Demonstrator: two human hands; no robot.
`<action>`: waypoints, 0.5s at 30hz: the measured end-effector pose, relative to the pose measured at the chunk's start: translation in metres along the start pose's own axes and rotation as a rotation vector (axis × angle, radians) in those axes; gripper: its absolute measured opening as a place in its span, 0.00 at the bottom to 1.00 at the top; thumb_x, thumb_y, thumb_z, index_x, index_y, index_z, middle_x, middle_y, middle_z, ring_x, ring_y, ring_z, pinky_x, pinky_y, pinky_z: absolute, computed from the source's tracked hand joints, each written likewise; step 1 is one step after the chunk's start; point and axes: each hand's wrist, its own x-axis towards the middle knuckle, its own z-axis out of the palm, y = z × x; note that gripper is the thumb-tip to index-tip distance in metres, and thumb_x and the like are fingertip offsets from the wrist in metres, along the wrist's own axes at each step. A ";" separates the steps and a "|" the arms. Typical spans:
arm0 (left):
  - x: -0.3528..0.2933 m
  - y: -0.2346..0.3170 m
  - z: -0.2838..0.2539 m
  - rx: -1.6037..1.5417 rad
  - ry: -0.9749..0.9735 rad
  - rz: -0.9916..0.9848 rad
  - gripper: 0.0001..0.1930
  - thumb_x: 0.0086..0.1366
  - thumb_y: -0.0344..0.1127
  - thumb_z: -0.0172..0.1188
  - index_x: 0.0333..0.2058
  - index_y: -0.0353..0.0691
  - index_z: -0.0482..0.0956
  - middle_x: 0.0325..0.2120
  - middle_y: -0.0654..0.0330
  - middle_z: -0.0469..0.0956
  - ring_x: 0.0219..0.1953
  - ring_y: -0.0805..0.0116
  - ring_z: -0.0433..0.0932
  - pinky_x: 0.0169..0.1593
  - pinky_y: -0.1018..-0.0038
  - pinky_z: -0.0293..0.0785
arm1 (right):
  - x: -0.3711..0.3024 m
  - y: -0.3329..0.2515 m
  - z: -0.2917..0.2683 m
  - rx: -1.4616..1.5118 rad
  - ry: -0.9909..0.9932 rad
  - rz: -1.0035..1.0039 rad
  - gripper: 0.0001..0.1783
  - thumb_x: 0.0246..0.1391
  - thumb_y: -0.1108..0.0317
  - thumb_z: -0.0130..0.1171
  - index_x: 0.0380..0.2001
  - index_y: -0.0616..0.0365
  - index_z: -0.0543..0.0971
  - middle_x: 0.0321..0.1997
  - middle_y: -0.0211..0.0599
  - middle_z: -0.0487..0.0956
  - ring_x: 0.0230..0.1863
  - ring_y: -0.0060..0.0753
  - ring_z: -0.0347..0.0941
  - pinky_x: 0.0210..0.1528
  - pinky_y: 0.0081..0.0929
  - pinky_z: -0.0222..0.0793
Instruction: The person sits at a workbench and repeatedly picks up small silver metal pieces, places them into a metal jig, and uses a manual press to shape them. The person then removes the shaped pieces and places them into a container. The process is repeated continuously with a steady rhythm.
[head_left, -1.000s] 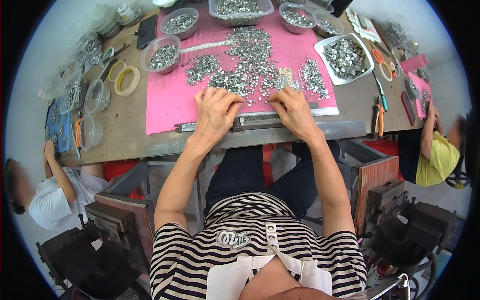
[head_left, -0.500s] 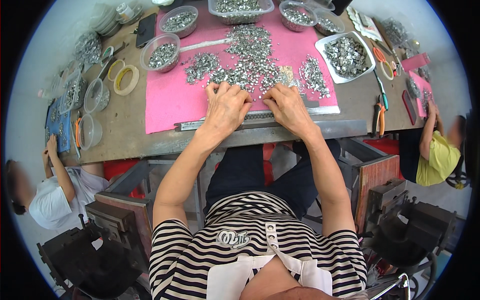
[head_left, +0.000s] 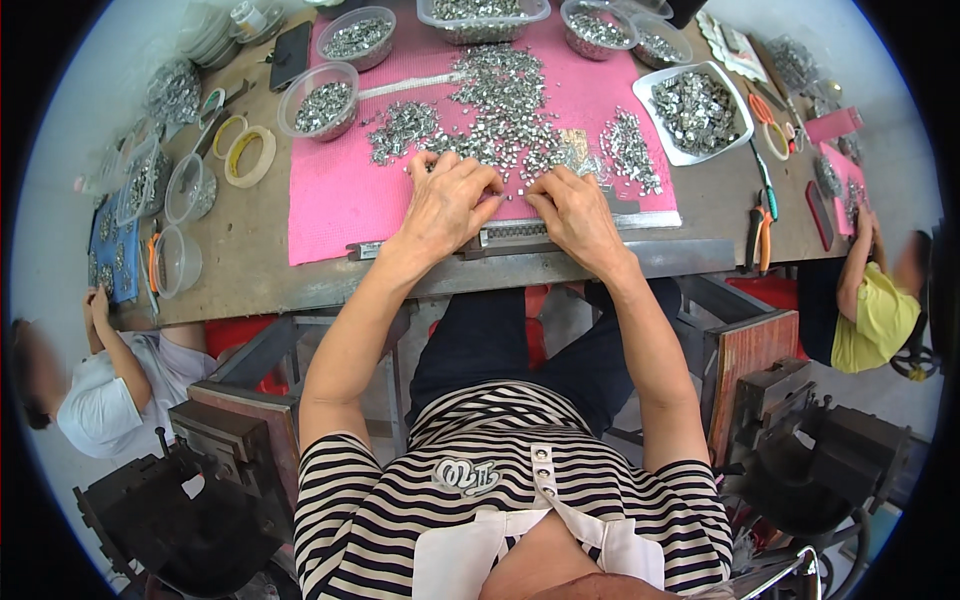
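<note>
Both hands hover low over the front of a pink mat (head_left: 325, 215). My left hand (head_left: 450, 203) has its fingers curled at the near edge of a heap of small silvery metal pieces (head_left: 500, 95). Close beside it, my right hand (head_left: 577, 212) bends its fingers inward, thumb and fingertips together. Whatever either hand pinches is too small or hidden. Under and between the hands runs a slotted metal bar (head_left: 512, 234) along the mat's near edge. Smaller piles lie at the left (head_left: 403, 132) and right (head_left: 630, 152) of the heap.
Plastic tubs (head_left: 320, 100) of metal pieces ring the mat, with a white dish (head_left: 697, 108) at right. Tape rolls (head_left: 250, 157) lie left; orange-handled pliers (head_left: 762, 235) lie right. A steel edge (head_left: 640, 262) borders the table front. Other people work at both sides.
My left hand has shifted slightly up and left, its fingers still curled. The right hand has barely moved. The person at the left has lowered a hand.
</note>
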 end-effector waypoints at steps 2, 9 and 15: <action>0.005 -0.002 -0.003 -0.005 -0.026 0.045 0.05 0.60 0.37 0.69 0.35 0.48 0.84 0.29 0.67 0.78 0.39 0.66 0.75 0.57 0.56 0.57 | 0.000 0.002 0.005 0.022 0.050 0.012 0.03 0.58 0.71 0.64 0.33 0.58 0.81 0.33 0.38 0.78 0.34 0.44 0.75 0.41 0.38 0.63; 0.009 -0.009 -0.004 0.013 -0.106 0.088 0.05 0.61 0.36 0.69 0.35 0.47 0.85 0.29 0.66 0.78 0.40 0.65 0.75 0.58 0.56 0.57 | -0.001 0.000 0.004 -0.028 0.069 -0.051 0.03 0.57 0.72 0.65 0.33 0.58 0.81 0.33 0.37 0.78 0.34 0.43 0.75 0.39 0.38 0.63; 0.005 -0.005 0.000 0.015 -0.017 0.122 0.05 0.61 0.35 0.69 0.35 0.45 0.84 0.30 0.65 0.79 0.40 0.65 0.75 0.58 0.58 0.58 | 0.000 0.001 0.009 -0.079 0.073 -0.049 0.03 0.57 0.73 0.64 0.34 0.59 0.80 0.33 0.37 0.78 0.34 0.42 0.74 0.40 0.38 0.62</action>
